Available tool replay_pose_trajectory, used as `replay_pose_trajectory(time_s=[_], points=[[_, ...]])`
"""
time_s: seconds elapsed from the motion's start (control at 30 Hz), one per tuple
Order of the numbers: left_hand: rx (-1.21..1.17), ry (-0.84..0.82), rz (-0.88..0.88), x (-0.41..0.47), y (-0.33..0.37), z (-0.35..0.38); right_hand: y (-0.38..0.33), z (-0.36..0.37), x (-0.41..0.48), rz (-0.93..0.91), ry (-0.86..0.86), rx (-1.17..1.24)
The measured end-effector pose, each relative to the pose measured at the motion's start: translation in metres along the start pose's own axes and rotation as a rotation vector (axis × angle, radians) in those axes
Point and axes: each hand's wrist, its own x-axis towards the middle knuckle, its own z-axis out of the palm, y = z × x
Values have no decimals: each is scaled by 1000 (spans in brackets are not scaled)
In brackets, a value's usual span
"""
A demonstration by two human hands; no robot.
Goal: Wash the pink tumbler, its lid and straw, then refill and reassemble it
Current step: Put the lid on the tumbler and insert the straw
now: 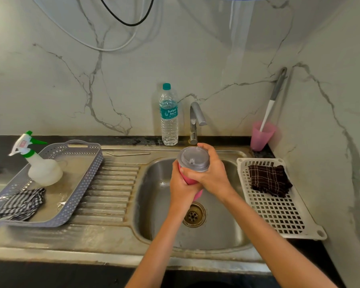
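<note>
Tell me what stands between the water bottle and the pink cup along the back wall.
The grey tap stands between the water bottle and the pink cup, nearer the bottle; the head view shows it.

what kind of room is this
Most likely a home kitchen's washing-up corner: a steel sink with a ribbed drainboard, a tap at the marble-look wall, and a spray bottle in a grey basket.

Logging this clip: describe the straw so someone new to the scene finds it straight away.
Start at the steel sink and look left to its ribbed drainboard. On the flat ledge behind the ribs, between the grey basket and the water bottle, lies the straw. It is the only thin bare-metal rod there, bent at its left end.
</note>
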Motion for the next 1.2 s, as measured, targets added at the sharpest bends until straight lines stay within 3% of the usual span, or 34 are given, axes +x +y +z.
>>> replay_pose_trajectory(time_s=[0.1, 0.23, 0.33, 0.5, 0.63, 0.8, 0.9, 1.07, 1.2], points=[[9, -35, 17, 2, 0, -6, -4, 0, -1, 6, -43, -48], [-36, -174, -38, 5, -1, -24, -14, -29, 11, 54, -379, 55], [-57, -282, -68, 6, -1, -26, -19, -37, 19, 33, -485, 40], [-58, -203, -48, 6, -6, -23, -15, -23, 16, -20, -320, -85], [-20, -70, -24, 4, -9, -15, -12, -1, 7, -49, -83, -166], [20, -21, -3, 0, -11, -12, -5, 22, -4, -16, 112, -139], [21, -32, 0, -1, -11, -18, -4, 19, -5, -2, 37, -155], [28, -158, 4, 7, -5, -37, -15, -19, 9, 24, -408, -21], [49, -152, 3, 10, -5, -39, -16, -11, 9, -24, -314, -13]])
